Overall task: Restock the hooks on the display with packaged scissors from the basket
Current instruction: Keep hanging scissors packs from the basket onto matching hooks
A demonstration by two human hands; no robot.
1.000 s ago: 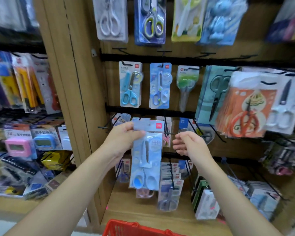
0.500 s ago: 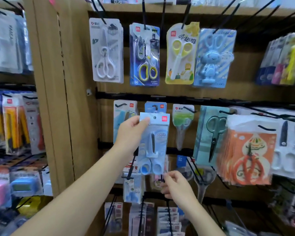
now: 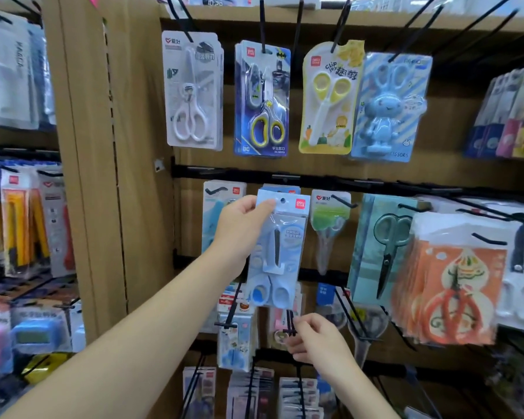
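My left hand (image 3: 239,228) grips a light-blue pack of scissors (image 3: 277,252) by its top left corner, thumb near the hang hole. The pack hangs upright in front of the middle row of the display, over a matching blue pack (image 3: 280,189) on its hook. My right hand (image 3: 315,340) is lower, below the held pack, with fingers curled loosely near a black hook (image 3: 289,323) in the lower row; whether it pinches the hook is unclear. The basket is out of view.
A wooden upright (image 3: 103,164) borders the display on the left. Top row holds white (image 3: 192,92), Batman (image 3: 263,101), yellow (image 3: 330,101) and rabbit (image 3: 390,107) scissor packs. Orange packs (image 3: 454,285) and long black hooks jut out at right. More packs hang below.
The view has tilted up, and the red basket has dropped out of sight. My left hand raised the blue pack from the lower row to the middle row. My right hand moved below it.
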